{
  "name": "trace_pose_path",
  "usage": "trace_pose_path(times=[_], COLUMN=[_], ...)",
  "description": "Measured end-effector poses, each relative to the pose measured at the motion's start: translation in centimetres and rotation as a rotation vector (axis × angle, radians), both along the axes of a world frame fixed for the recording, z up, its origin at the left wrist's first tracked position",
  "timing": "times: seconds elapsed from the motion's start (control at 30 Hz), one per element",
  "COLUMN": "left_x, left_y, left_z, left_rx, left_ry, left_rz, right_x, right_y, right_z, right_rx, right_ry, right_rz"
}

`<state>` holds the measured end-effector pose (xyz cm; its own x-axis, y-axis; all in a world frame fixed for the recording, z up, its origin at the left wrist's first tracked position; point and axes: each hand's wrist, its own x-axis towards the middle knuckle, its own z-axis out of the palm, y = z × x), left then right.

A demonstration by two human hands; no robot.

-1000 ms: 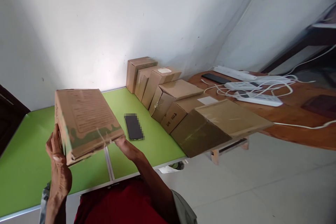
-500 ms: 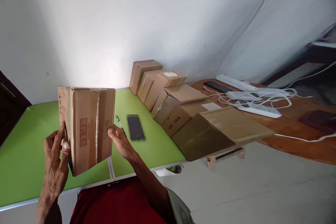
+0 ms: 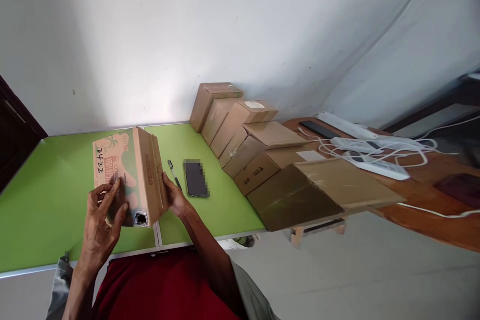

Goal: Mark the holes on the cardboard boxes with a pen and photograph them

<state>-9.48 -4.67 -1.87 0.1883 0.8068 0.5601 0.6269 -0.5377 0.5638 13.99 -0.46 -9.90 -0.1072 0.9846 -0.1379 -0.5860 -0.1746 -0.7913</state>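
Observation:
Between both hands I hold a cardboard box [image 3: 144, 170] above the green table, tilted. Its printed face, turned partly toward me, bears green palm art, red lettering and the handwritten number 2422. A dark, ragged hole shows in its lower corner. My left hand [image 3: 103, 217] presses thumb and fingers against that printed face. On the opposite side, my right hand [image 3: 175, 197] grips the edge, its thumb up and its other fingers mostly hidden behind the box. Close to the right hand lie a pen [image 3: 174, 175] and a dark phone [image 3: 196, 179], partly pixelated.
Several cardboard boxes [image 3: 275, 133] stand in a row along the right part of the green table [image 3: 41, 200]. Beyond them, a brown wooden table [image 3: 423, 205] carries white power strips [image 3: 375, 164] with tangled cables. A white wall rises behind.
The box has turned so that its printed, numbered face now shows more, and its taped side less. My left hand has shifted right along with it. The view has moved slightly.

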Motion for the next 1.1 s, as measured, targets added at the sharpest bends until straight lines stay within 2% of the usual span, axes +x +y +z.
trace_pose_path(times=[0.13, 0.3, 0.37, 0.43, 0.5, 0.57, 0.67, 0.77, 0.87, 0.97, 1.03, 1.1], left_x=[0.0, -1.7, -2.6, -3.0, -2.9, -2.5, -2.0, -2.5, -3.6, -4.2, -4.1, -3.7], left_y=[0.3, 1.1, 1.4, 1.3, 0.5, -1.0, -3.6, -5.0, -4.0, -0.5, 2.4, 4.9], left_z=[-1.0, -1.1, -0.6, -0.1, 0.2, 0.3, 0.2, 0.2, 0.8, 2.0, 2.9, 3.6], left_rx=[-0.055, -0.154, -0.281, -0.411, -0.515, -0.595, -0.702, -0.748, -0.639, -0.295, -0.067, 0.066], left_ry=[-0.010, 0.020, -0.010, -0.134, -0.275, -0.336, -0.277, -0.233, -0.031, 0.228, 0.329, 0.426], left_rz=[0.031, 0.239, 0.193, 0.125, 0.135, 0.207, 0.267, 0.216, 0.220, 0.275, 0.204, 0.057], right_x=[0.2, 0.6, 0.6, 0.6, 0.4, 0.4, 0.9, 1.8, 2.3, 2.2, 1.8, 1.5], right_y=[0.0, 0.6, 0.9, 1.2, 1.8, 2.8, 5.0, 7.1, 8.2, 8.6, 8.7, 8.9], right_z=[-0.5, 0.5, 1.4, 2.5, 3.6, 4.5, 5.1, 4.8, 4.2, 3.8, 3.8, 4.0], right_rx=[-0.023, -0.053, -0.013, 0.052, 0.083, 0.056, -0.046, -0.152, -0.178, -0.141, -0.110, -0.094], right_ry=[-0.005, -0.060, -0.080, -0.081, -0.079, -0.084, -0.065, -0.010, 0.040, 0.110, 0.134, 0.121], right_rz=[-0.009, 0.053, 0.085, 0.114, 0.134, 0.156, 0.209, 0.243, 0.258, 0.296, 0.325, 0.343])
